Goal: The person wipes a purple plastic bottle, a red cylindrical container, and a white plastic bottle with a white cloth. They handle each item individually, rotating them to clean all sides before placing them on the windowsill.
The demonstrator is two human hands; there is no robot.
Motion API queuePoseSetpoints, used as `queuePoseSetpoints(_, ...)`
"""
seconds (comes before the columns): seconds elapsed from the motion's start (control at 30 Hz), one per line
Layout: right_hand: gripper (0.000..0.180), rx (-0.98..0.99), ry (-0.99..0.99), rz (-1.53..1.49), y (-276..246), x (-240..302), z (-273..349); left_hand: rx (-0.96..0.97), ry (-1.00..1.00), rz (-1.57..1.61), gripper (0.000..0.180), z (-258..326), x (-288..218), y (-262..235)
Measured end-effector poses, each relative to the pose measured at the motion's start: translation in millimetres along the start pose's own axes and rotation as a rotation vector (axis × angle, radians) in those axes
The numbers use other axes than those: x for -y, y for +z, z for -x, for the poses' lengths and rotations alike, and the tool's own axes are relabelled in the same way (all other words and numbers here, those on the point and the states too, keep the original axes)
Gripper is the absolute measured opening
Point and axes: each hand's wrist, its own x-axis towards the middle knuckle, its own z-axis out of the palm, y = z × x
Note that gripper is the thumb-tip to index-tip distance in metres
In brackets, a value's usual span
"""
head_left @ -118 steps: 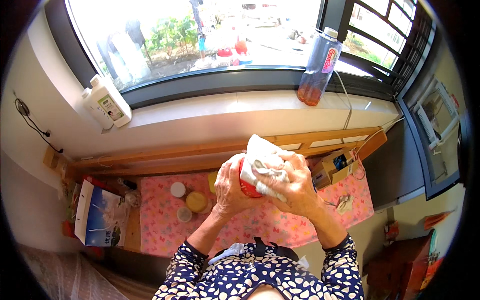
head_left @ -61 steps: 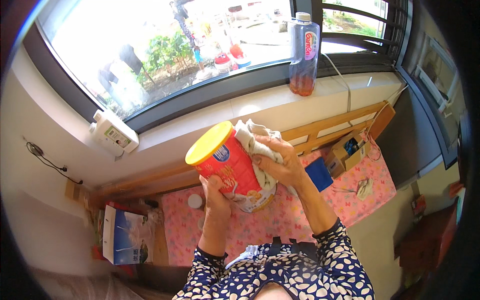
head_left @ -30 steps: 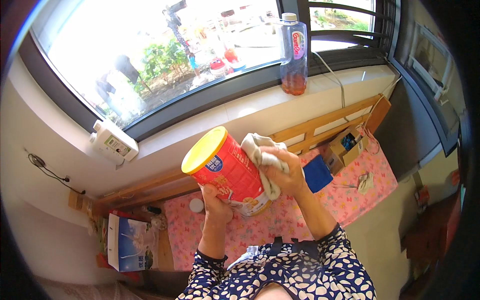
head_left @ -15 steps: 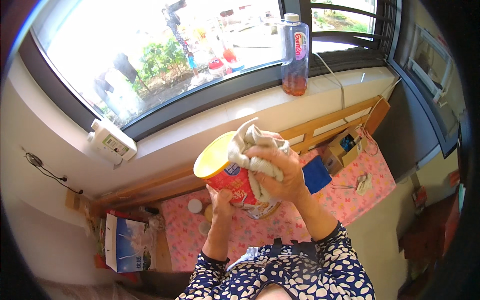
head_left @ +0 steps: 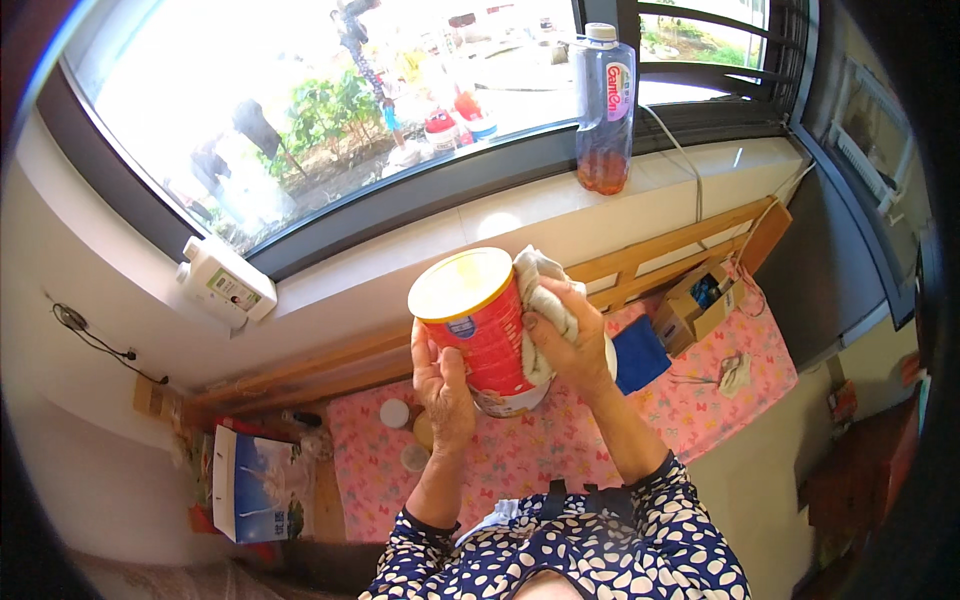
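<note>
A red, round tin with a yellow-rimmed lid is held up in front of me, lid end upward and leaning slightly left. My left hand grips its left side, thumb across the front and fingers partly hidden behind. Against the tin's right side, my right hand clutches a pale greyish cloth and presses it to the wall. The tin's lower end is white, partly hidden behind the hands.
Below lies a pink patterned cloth with a blue item, an open cardboard box and a white-lidded jar. On the windowsill stand a large bottle of reddish liquid and a white jug. A picture-printed bag is at left.
The tin has turned more upright, its lid facing up more. My right hand and the cloth have slid from over the lid's edge and front to the tin's right side.
</note>
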Motion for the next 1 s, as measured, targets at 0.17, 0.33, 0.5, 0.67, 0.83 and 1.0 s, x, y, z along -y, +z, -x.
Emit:
queuePoseSetpoints(0.17, 0.041, -0.050, -0.553, 0.484, 18.8, 32.3, 16.2, 0.019, 0.173, -0.148, 0.077, 4.9, 13.2, -13.0)
queuePoseSetpoints(0.33, 0.044, 0.070, -0.535, 0.441, 11.9, 47.8, 5.5, 0.045, 0.082, -0.032, 0.078, 2.0, 27.7, -34.1)
queuePoseSetpoints(0.5, 0.038, 0.222, 0.064, -0.167, 1.6, 38.1, -25.3, 0.163, -0.068, 0.040, 0.090, 8.2, 35.4, -51.7)
queuePoseSetpoints(0.67, 0.037, 0.322, 0.275, -0.157, -5.3, 4.5, -43.4, 0.326, -0.134, 0.099, 0.110, 17.2, 30.3, -48.3)
queuePoseSetpoints(0.83, 0.034, 0.452, 0.186, -0.281, 0.7, 11.2, -52.6, 0.221, -0.105, 0.165, 0.106, 9.5, 27.4, -46.7)
queuePoseSetpoints(1.0, 0.035, 0.284, -0.051, -0.128, 0.7, 25.5, -31.4, 0.180, -0.019, 0.240, 0.095, 2.6, 9.3, -25.2)
